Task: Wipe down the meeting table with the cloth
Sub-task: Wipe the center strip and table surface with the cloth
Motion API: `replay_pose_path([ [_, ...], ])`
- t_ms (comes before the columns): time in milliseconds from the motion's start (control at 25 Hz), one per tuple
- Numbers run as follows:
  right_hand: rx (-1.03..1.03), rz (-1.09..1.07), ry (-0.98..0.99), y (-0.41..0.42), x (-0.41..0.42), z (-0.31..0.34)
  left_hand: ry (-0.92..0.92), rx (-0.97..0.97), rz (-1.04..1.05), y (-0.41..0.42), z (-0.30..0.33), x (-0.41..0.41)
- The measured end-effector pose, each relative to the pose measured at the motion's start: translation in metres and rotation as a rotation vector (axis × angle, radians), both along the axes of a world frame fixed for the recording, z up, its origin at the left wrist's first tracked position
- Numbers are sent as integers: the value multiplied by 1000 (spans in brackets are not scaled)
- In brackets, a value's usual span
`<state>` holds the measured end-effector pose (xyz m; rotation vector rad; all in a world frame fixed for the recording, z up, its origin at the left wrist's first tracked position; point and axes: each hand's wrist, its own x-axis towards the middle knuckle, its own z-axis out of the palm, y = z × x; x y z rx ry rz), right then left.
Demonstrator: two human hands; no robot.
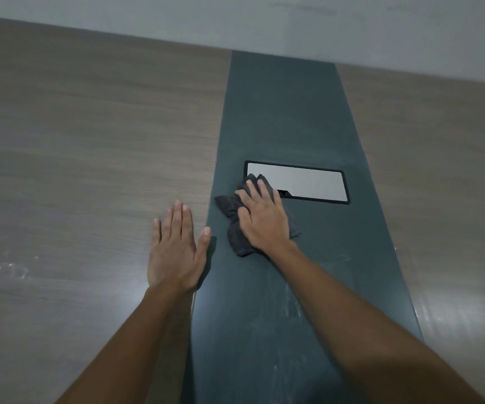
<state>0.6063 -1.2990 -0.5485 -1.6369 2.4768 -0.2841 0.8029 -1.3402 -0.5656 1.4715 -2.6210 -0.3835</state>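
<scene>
Dark grey cloth (234,217), crumpled, lies on the dark central strip (288,118) of a wood-grain meeting table (89,126), its far edge touching the near left corner of a silvery rectangular cover plate (305,182) set into the strip. The right hand (263,217) presses down on the cloth with fingers straight and slightly spread. The left hand (177,249) rests flat on the wood just left of the strip, fingers straight, holding nothing.

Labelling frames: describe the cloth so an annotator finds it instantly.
Start at the dark strip running down the middle of the wood-grain meeting table. Beside its silver rectangular hatch lies a crumpled dark grey cloth, pressed under the right hand. It is the only soft, wrinkled thing there.
</scene>
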Motion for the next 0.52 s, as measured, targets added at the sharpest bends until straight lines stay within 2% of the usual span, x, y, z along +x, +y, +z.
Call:
replay_pose_path([
  [240, -1, -71, 49, 50, -56, -3, 5, 3, -5, 2, 0, 1],
  [520, 13, -27, 103, 16, -15, -4, -17, -10, 5, 0, 0, 0],
])
